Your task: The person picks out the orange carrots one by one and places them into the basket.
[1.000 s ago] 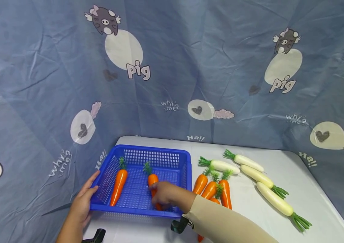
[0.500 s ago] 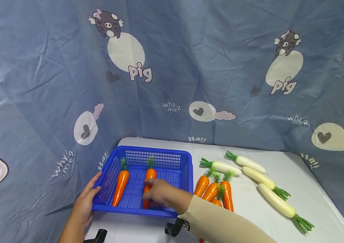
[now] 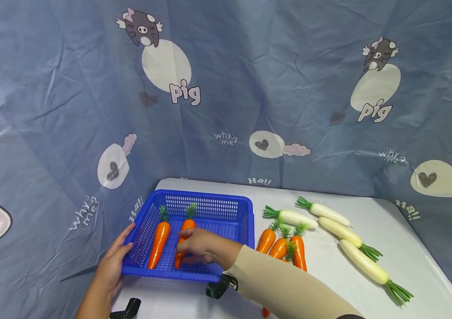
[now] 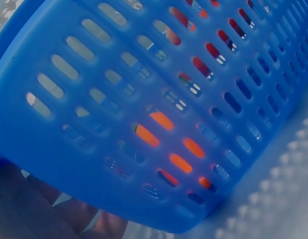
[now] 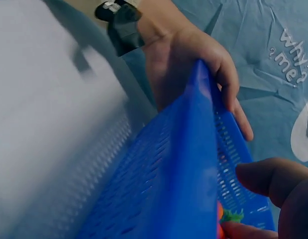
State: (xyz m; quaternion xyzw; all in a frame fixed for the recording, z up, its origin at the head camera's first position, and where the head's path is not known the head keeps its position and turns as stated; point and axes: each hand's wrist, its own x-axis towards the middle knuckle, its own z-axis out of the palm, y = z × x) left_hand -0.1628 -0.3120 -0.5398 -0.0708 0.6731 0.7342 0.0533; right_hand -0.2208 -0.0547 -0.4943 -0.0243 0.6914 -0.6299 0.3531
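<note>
My left hand point(image 3: 109, 266) grips the left rim of a blue plastic basket point(image 3: 200, 193). In the right wrist view, the basket's near corner lies between the thumb and fingers of that left hand point(image 5: 193, 59). Inside the basket, a carrot point(image 3: 161, 237) with a green top lies along the left side. Beside it is a second carrot point(image 3: 188, 224), held by my right hand point(image 3: 206, 246), whose fingers curl over its middle. The thumb is on its right side. Orange point(image 4: 181, 163) shows through the basket's slots in the left wrist view.
On the white table point(image 3: 401, 235), several carrots point(image 3: 279, 248) lie right of the basket, partly hidden by my right sleeve point(image 3: 286, 283). Several white radishes point(image 3: 363, 261) lie farther right. A blue printed cloth point(image 3: 290, 88) hangs behind and at the left.
My right hand has shifted left within the basket, and the second carrot has moved left with it, closer to the first. The left hand keeps its hold on the rim.
</note>
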